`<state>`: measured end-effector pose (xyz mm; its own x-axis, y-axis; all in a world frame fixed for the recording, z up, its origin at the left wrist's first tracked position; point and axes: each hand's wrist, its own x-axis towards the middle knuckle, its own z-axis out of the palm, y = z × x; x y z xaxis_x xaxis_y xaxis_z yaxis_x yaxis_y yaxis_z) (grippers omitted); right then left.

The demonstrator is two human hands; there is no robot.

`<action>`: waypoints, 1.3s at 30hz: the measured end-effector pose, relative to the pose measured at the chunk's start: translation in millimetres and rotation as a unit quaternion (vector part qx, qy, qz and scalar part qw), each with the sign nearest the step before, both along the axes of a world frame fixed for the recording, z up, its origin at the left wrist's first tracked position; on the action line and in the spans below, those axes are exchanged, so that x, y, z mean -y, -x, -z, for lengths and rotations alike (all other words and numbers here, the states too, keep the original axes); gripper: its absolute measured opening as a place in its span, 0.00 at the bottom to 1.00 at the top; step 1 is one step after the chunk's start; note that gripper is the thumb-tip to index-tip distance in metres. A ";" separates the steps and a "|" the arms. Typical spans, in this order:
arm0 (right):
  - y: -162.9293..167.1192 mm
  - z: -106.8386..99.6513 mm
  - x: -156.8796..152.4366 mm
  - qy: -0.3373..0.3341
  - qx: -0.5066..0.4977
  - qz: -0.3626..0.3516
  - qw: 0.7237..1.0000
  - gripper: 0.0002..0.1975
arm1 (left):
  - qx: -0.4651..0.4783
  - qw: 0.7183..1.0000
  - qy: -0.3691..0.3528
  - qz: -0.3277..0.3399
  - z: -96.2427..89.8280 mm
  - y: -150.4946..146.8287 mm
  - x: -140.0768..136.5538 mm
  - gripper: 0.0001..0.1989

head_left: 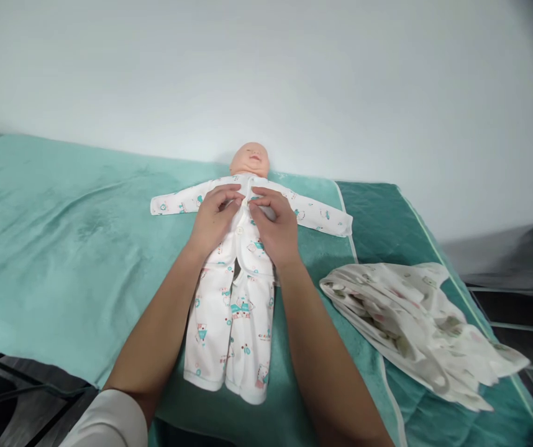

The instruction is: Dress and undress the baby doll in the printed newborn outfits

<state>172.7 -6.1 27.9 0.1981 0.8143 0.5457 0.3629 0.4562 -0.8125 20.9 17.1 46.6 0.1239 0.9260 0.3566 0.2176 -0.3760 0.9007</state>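
Note:
A baby doll [250,159] lies on its back, head toward the wall, dressed in a white printed jacket [325,214] and matching trousers [250,338]. Its sleeves stretch out to both sides. Over the chest, my left hand [217,214] and my right hand [276,220] meet at the jacket's front opening. The fingers of each are closed in a pinch on the front edges, around a small button [244,202]. Below them another button [240,230] shows on the front. Under it the jacket's lower edges part a little.
A crumpled white patterned cloth [415,329] lies to the right on the dark green cover [373,211]. A lighter green towel [84,248] spreads under the doll and to the left. Behind stands a pale wall [266,74]. Dark metal bars [38,391] show at the lower left.

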 end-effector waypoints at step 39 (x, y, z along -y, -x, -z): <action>3.5 -17.3 0.6 0.097 0.008 -0.001 0.995 0.03 | -0.055 0.997 -0.027 0.041 0.4 6.3 1.1 0.14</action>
